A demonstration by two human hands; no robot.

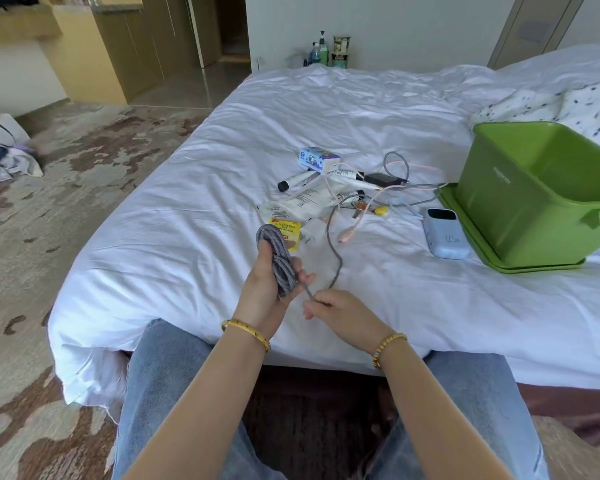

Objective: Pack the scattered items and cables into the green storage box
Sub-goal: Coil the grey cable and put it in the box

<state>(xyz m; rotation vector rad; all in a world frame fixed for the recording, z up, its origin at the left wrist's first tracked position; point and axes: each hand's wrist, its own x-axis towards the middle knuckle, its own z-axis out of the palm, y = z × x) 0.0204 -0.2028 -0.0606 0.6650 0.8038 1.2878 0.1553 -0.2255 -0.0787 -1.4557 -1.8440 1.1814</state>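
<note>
One head-worn wide-angle view looks forward and down from above the person's lap, close over both forearms at the bottom centre; it faces across a white bed (326, 109) that fills the middle of the frame, floor at left, wall along the top

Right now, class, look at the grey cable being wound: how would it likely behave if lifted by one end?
The grey cable would probably hang limp: its loose tail curves across the bed. The coil in the left hand may spring apart if released, since only the grip holds it. Its braided surface looks unlikely to slip where the right hand pinches it.
</note>
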